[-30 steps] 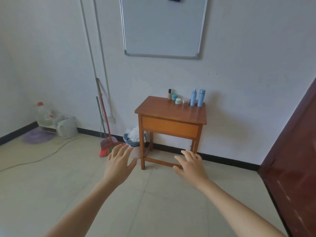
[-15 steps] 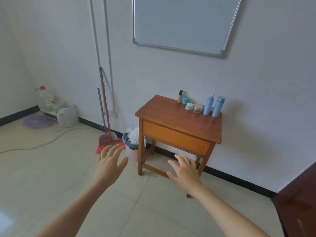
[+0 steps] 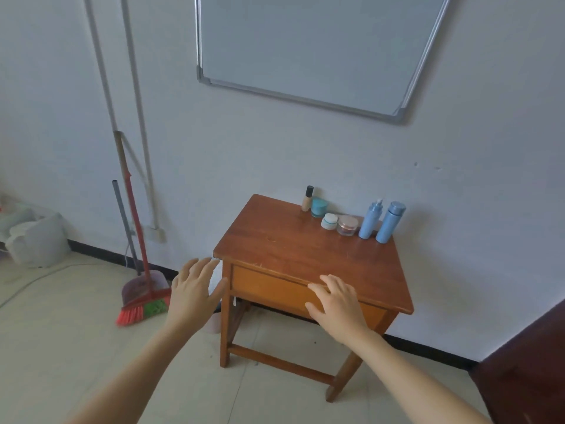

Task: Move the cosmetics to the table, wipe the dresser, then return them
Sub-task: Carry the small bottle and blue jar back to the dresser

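Note:
A small wooden dresser [image 3: 293,249] with one drawer stands against the white wall. Along its back edge sit a foundation bottle [image 3: 307,199], a teal jar [image 3: 319,207], a white jar [image 3: 329,221], a pink-lidded jar [image 3: 347,225] and two blue bottles [image 3: 370,219] [image 3: 390,221]. My left hand [image 3: 195,290] is held out with fingers spread, in front of the dresser's left corner. My right hand [image 3: 337,304] is also spread, in front of the drawer. Both hands hold nothing.
A red broom and dustpan [image 3: 143,298] lean on the wall at the left, with a grey pole beside them. A whiteboard [image 3: 308,47] hangs above the dresser. White containers [image 3: 36,240] sit at far left. A dark wooden door [image 3: 529,368] is at the right.
The view has moved closer to the dresser, which now looks larger. Both hands have risen from over the floor to the level of the drawer front, still spread and empty.

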Motion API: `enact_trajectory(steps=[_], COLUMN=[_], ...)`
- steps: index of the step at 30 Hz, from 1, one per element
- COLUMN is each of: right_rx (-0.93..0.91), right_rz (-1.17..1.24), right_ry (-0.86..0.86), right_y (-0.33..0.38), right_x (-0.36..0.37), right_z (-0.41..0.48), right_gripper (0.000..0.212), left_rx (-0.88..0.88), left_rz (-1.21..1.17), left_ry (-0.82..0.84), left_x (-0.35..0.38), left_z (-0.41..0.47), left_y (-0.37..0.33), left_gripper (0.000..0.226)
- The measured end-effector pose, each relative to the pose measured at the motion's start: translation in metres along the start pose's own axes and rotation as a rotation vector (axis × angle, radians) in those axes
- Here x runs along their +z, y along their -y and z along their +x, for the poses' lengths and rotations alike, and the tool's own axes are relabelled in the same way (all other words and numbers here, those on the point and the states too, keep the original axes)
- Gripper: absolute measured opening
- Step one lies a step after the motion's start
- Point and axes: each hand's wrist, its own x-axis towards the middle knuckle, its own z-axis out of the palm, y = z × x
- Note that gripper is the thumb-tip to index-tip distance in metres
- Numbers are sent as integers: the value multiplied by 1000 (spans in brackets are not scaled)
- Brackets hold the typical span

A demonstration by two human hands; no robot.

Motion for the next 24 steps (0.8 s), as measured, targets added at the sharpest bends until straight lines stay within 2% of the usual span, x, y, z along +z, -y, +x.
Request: enact_trajectory(steps=[5, 10, 13, 14, 19, 24], right_rx=[57, 127, 144, 149, 151, 112], right_rz=[9, 33, 53, 62, 142, 179], right_ry=[110, 141, 127, 114, 86, 121], right_y=[-8, -47, -77, -87, -126, -163], right_x=[35, 51, 58, 60, 70, 78], right_z=[25, 66, 112, 129, 205, 265], right_gripper=[45, 46, 46, 46, 44, 44], left_rx=[67, 78, 95, 95, 61, -37], left_rz=[-30, -31, 31, 42, 78, -2], left_ry=[119, 194, 212, 207, 246, 235], left_x=[38, 74, 95, 102, 143, 182], left_z=[43, 93, 139, 155, 227, 281], left_y=[3, -5, -17, -21, -37, -59], left_gripper=[82, 78, 51, 48, 47, 45])
